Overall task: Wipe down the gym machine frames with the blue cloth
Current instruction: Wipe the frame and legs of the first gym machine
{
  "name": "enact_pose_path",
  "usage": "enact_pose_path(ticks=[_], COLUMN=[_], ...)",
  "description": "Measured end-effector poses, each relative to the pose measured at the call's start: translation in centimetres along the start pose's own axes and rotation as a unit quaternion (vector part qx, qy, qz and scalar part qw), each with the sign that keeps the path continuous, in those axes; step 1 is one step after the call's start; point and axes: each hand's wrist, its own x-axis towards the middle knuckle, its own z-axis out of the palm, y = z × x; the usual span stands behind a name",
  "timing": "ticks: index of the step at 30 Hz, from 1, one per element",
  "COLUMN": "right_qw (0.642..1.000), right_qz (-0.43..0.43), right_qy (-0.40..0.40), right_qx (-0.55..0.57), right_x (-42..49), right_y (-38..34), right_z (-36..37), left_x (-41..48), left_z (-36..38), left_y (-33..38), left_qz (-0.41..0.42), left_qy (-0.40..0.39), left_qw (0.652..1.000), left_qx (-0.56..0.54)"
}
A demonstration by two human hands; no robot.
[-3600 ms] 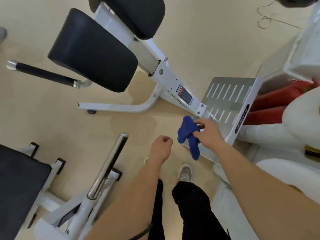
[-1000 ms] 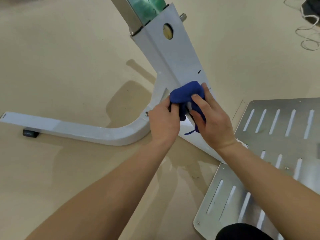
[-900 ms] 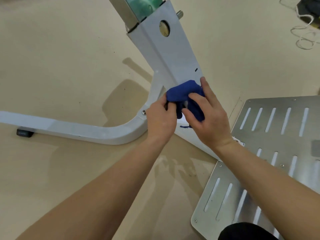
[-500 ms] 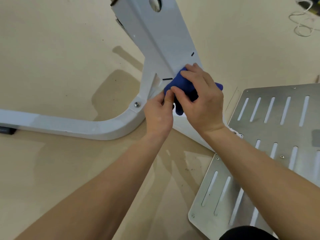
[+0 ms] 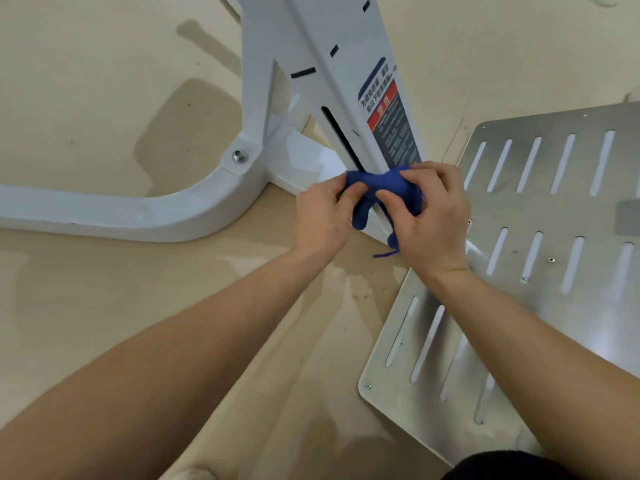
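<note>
- As you looked down at the machine's base, your left hand (image 5: 323, 216) and right hand (image 5: 433, 216) sat close together, both pinching the blue cloth (image 5: 381, 188).
- The cloth lay bunched across the white frame beam (image 5: 311, 46), just below its warning label (image 5: 391, 126).
- By my judgement only this stretch was under way; the curved base leg (image 5: 138, 213) likely remained.
- No container showed.
</note>
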Motion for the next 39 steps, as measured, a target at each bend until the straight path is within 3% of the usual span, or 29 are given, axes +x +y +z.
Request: enact_pose_path(ticks=[4, 8, 10, 15, 20, 24, 28, 30, 32, 35, 37, 39], right_qw=[1.0, 0.991, 0.987, 0.992, 0.978, 0.965, 0.951, 0.969, 0.973, 0.928, 0.904, 0.897], right_qz=[0.003, 0.116, 0.144, 0.115, 0.153, 0.145, 0.168, 0.116, -0.002, -0.136, -0.226, -0.25], right_qy=[-0.011, -0.065, -0.053, -0.041, -0.09, -0.138, -0.168, -0.171, -0.21, -0.322, -0.31, -0.286], right_qx=[-0.003, -0.033, -0.05, -0.04, -0.108, -0.171, -0.197, -0.139, -0.096, -0.13, -0.187, -0.225], right_x=[0.0, -2.6, -2.8, -1.9, -4.4, -5.1, -5.9, -6.5, -7.4, -7.1, -5.4, -3.6], right_y=[-0.9, 0.7, 1.2, 1.2, 5.0, 6.8, 5.9, 3.6, 1.3, -0.4, -0.5, 0.6], right_z=[-0.3, -0.8, -0.9, -0.3, -0.5, -0.9, -1.6, -0.6, 1.1, 4.3, 6.7, 9.4], left_x=[-1.3, -3.2, -2.8, -1.6, -1.7, -1.8, -3.0, -3.3, -2.9, -1.2, -0.1, 1.2], left_z=[-0.3, 2.0, 3.6, 5.3, 7.6, 7.6, 7.2, 5.7, 2.7, -1.9, -3.3, -3.8], left_y=[-0.7, -2.3, -2.1, -3.2, -5.3, -6.0, -5.5, -5.9, -6.8, -8.6, -9.4, -9.5], left_qz=[-0.011, -0.041, -0.05, -0.043, -0.059, -0.001, -0.038, -0.063, -0.091, -0.123, -0.116, -0.104], left_qy=[0.032, -0.02, -0.013, 0.035, -0.038, -0.053, -0.047, -0.008, 0.062, 0.164, 0.189, 0.204], left_qw=[0.999, 0.999, 0.998, 0.997, 0.997, 0.993, 0.998, 0.998, 0.994, 0.979, 0.975, 0.973], left_qx=[-0.022, -0.026, -0.026, -0.054, 0.027, 0.102, 0.023, 0.001, -0.009, 0.005, 0.011, 0.007])
